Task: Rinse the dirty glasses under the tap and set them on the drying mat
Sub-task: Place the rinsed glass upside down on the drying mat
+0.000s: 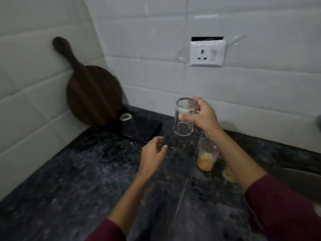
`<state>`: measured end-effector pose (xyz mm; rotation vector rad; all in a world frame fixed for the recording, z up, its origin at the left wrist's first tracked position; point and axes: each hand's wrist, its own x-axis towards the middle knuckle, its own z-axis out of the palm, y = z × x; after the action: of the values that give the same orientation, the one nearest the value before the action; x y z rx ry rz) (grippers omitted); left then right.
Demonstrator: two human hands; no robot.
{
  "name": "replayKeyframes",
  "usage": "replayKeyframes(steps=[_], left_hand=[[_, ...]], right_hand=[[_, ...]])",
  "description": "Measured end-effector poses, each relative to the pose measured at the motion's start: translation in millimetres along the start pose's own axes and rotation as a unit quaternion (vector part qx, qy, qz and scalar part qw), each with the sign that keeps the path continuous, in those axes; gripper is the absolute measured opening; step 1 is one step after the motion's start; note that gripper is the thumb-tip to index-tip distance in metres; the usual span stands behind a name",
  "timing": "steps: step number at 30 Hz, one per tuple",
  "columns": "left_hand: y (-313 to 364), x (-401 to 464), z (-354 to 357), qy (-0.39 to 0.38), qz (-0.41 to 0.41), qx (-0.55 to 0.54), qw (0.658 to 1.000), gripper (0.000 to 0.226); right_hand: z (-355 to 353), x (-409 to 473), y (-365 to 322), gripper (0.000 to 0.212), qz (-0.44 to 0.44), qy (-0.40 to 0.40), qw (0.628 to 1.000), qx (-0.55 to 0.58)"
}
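My right hand grips a clear empty glass, held upside down in the air above the dark counter. My left hand hovers lower and to the left, fingers apart, holding nothing. A dark drying mat lies in the back corner with one clear glass standing upside down on it. Below my right wrist stands a dirty glass with orange residue. A second dirty glass is mostly hidden behind my right forearm.
A round dark wooden board with a handle leans against the left tiled wall behind the mat. A white wall socket sits on the back tiles. The sink edge shows at the right. The counter is dark speckled stone.
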<state>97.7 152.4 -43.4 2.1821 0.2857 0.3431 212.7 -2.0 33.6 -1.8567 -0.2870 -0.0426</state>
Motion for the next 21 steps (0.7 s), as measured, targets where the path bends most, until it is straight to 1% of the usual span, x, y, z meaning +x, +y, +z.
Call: replayKeyframes(steps=[2,5,7,9,12,15,18,21], left_hand=[[-41,15,-22,-0.03,-0.049,0.088,0.994,0.046],[-89,34,-45,-0.073,-0.087,0.173,0.978,0.054],[-116,47,-54,-0.088,-0.1,0.225,0.965,0.058],[-135,58,-59,-0.11,-0.119,0.271,0.949,0.068],[-152,70,-60,-0.16,-0.143,0.313,0.925,0.08],[-161,73,-56,-0.203,-0.15,0.336,0.907,0.089],[-167,75,-54,-0.225,-0.147,0.351,0.897,0.089],[-169,77,-54,-0.23,-0.143,0.359,0.893,0.089]], right_hand=[[53,28,-2,0.068,0.005,-0.042,0.999,-0.006],[118,65,-3,0.067,0.007,-0.092,0.995,-0.037],[152,88,3,0.069,0.014,-0.1,0.994,-0.042],[178,107,14,0.07,0.03,-0.096,0.994,-0.031],[207,129,29,0.077,0.043,-0.082,0.996,-0.016],[224,144,39,0.075,0.046,-0.092,0.994,-0.025],[233,153,46,0.074,0.058,-0.11,0.992,-0.027],[239,159,53,0.074,0.073,-0.125,0.989,-0.039]])
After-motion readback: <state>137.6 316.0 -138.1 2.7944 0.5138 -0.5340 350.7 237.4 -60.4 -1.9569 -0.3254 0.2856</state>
